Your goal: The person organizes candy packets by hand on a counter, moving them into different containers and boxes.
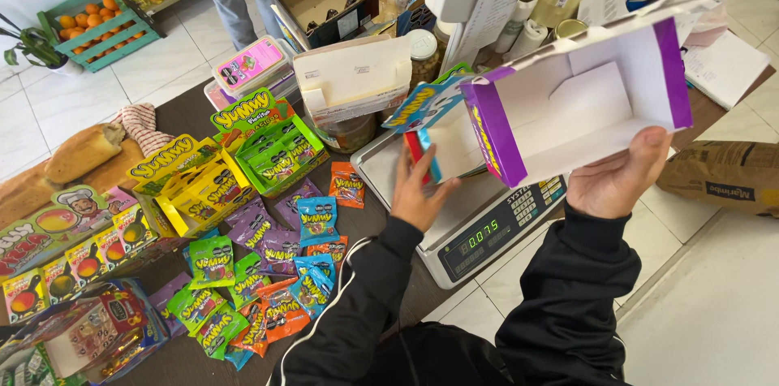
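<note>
Right hand (617, 183) gripping empty purple-edged white cardboard display box (580, 106) from beneath; left hand (418, 195) pinching blue carton (430, 142) over grey weighing scale (479, 228). Best kept level, mouth open.

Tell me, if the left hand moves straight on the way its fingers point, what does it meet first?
The left hand points up and away, already touching a blue display box on the scale. Straight on, it probably pushes into that box; depth is unclear.
</note>
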